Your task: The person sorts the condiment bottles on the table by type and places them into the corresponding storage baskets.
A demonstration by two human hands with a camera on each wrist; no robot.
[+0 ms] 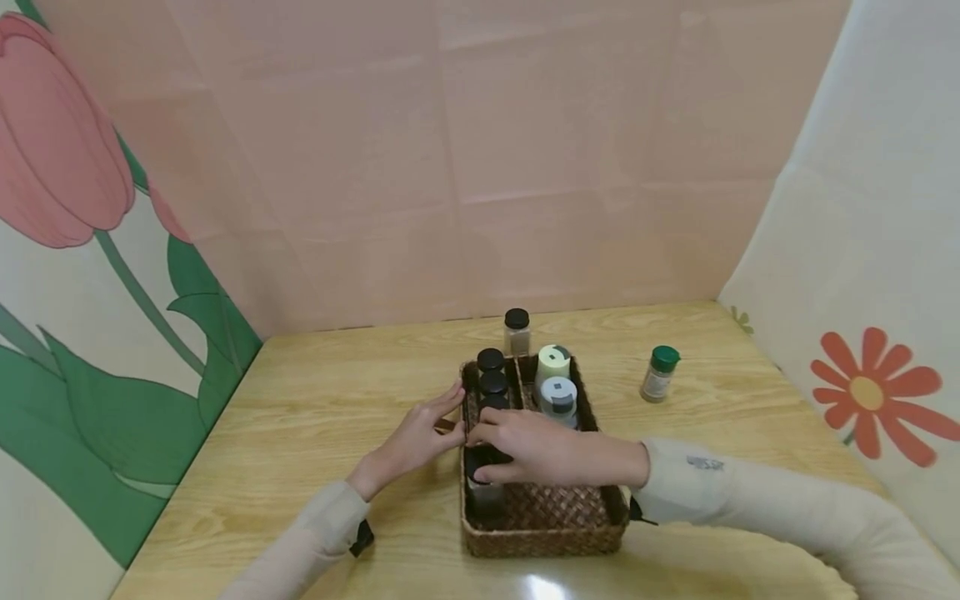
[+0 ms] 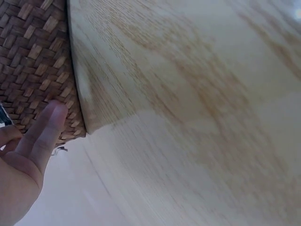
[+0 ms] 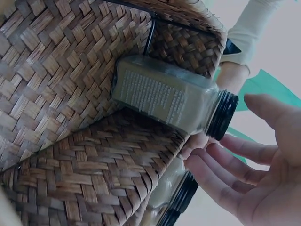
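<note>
A brown woven basket (image 1: pixel 543 543) with compartments holds several black-lidded jars (image 1: pixel 491 360) along its left side. My right hand (image 1: pixel 534 446) reaches over the basket from the right. In the right wrist view, its thumb and fingers stand spread around the black lid of a square glass jar (image 3: pixel 160 96), which has printed text and pale contents. That jar stands upright in the near left corner of the basket. My left hand (image 1: pixel 416 437) is at the basket's left side; in the left wrist view its extended fingers (image 2: pixel 44 136) rest against the woven wall.
Two containers with a yellowish lid (image 1: pixel 553 358) and a white lid (image 1: pixel 558 392) stand in the basket's right side. Behind the basket is another black-lidded jar (image 1: pixel 517 335). A green-capped shaker (image 1: pixel 657 379) stands to the right on the wood-patterned table (image 1: pixel 322 400).
</note>
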